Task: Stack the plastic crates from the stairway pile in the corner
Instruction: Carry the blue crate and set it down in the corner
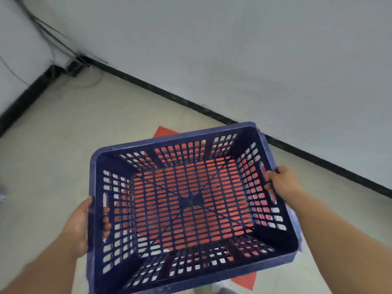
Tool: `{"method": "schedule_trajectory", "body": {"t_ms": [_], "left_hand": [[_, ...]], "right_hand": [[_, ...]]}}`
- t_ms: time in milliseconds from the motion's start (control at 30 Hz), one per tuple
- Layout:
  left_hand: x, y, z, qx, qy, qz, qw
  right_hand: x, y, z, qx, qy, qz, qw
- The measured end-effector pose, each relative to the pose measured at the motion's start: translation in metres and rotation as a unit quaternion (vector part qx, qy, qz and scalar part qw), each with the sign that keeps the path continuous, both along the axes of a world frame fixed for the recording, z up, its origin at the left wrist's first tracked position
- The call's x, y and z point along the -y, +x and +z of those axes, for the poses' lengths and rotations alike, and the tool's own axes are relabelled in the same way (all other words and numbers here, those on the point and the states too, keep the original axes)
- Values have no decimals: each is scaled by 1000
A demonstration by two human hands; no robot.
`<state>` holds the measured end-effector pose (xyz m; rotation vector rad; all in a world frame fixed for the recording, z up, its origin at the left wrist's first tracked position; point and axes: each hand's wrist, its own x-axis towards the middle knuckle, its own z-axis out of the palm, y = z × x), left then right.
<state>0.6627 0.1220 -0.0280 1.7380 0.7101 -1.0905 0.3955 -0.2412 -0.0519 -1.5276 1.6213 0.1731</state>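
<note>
A: Even, soft indoor light, moderately bright, with no hard shadows or glare.
B: Motion blur smears the black skirting board (25,98) at left, and wide-angle bending curves the grey-white wall (254,49) near the edges.

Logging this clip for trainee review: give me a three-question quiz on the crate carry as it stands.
1. True or false: both hands hold the blue crate.
2. What shows through the crate's floor: A) a red sheet B) a second crate C) stairs?
3. Where do the left hand fingers go?

Key: 1 true; the right hand is on the opposite side. 2 A. 3 Through the side handle slot.
</note>
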Motion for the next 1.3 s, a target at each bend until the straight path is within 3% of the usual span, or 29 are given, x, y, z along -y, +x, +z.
{"method": "schedule_trajectory", "body": {"t_ms": [267,500,800,1300], "left_hand": [[-57,85,13,34,17,141,989],[-121,185,7,17,14,239,971],[-189,266,-11,8,39,280,959],[-195,383,-151,32,83,422,902]], "right_hand": [[-10,199,21,20,-33,166,985],[-55,370,8,9,-65,223,973],[-116,538,-34,6,-81,344,935],[-132,738,-172,45,-68,445,892]]}}
